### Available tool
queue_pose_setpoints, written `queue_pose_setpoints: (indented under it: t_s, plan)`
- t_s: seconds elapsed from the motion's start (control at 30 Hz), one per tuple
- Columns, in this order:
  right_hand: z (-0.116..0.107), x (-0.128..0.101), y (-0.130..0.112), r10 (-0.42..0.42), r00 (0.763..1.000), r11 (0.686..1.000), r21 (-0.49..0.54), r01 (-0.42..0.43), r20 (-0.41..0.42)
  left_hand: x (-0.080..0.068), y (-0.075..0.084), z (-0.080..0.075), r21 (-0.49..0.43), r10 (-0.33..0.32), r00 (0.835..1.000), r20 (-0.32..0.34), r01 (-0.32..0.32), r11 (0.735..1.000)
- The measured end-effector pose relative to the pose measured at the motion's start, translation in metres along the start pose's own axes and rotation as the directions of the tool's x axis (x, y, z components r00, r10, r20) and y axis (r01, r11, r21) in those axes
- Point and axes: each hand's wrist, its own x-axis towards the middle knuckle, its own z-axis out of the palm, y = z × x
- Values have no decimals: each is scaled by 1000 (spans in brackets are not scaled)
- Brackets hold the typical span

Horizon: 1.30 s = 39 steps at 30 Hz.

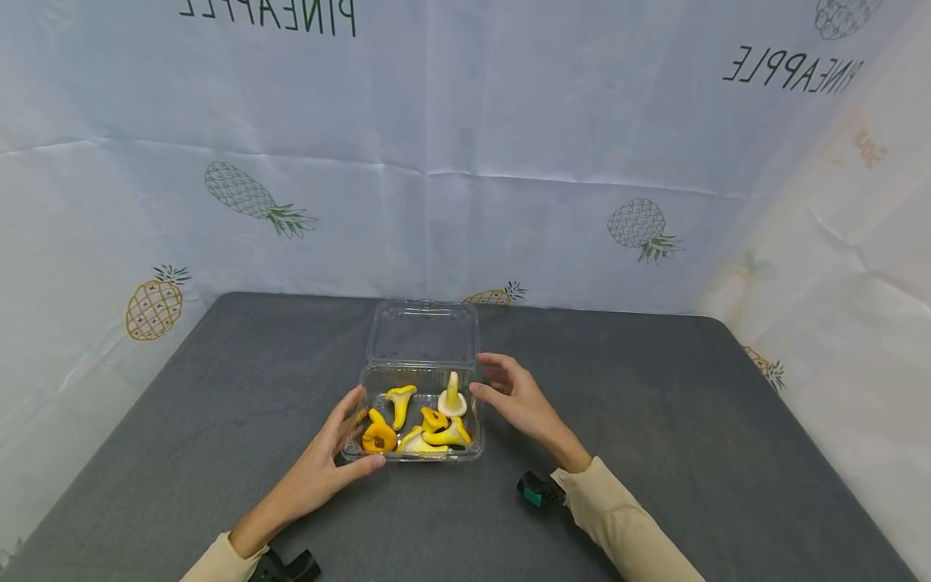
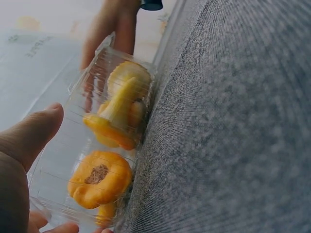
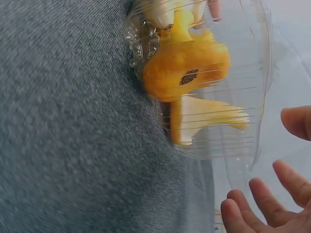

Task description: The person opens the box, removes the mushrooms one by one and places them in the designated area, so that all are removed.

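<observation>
A clear plastic clamshell box (image 1: pixel 469 454) stands on the table with its lid (image 1: pixel 423 331) swung back. Several yellow mushrooms lie inside, among them one with a round orange cap (image 2: pixel 99 179) and one with an upright stem (image 1: pixel 452 396). My left hand (image 1: pixel 323 457) spans the box's front left corner, fingers along the left side and thumb stretched by the front edge. Whether it presses the plastic is unclear. Beside the right wall is my right hand (image 1: pixel 520 402), fingers spread and loosely bent; the right wrist view shows a gap between thumb and box.
A dark grey table (image 1: pixel 640 420) extends around the box. Behind it hangs a pale cloth (image 1: pixel 436 97) printed with pineapples. Black wrist devices (image 1: pixel 541 489) sit under both forearms, next to the beige sleeves (image 1: pixel 618 517).
</observation>
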Motion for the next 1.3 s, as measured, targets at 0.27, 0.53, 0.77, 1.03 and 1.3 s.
queue_pose_setpoints:
  t_s: [0.27, 0.53, 0.77, 1.03, 1.3]
  plan:
    - [3, -1, -10, -142, 988, 976, -172, 130, -56, 0, 0, 0, 7, 3, 1000, -2, -3, 1000]
    - [4, 2, -21, -227, 974, 939, -264, 221, 6, 0, -1, 0, 12, 9, 1000, -4, -9, 1000]
    - [6, 7, -25, -271, 958, 893, -349, 285, 89, -1, 0, 0, 25, 9, 1000, -10, -9, 1000]
    - [9, 14, -27, -299, 940, 807, -482, 340, 163, -1, 0, 0, 24, 5, 1000, -8, -5, 1000]
    - [11, 21, -27, -321, 919, 708, -587, 392, 227, -1, -1, 0, 27, 7, 1000, -11, -6, 1000]
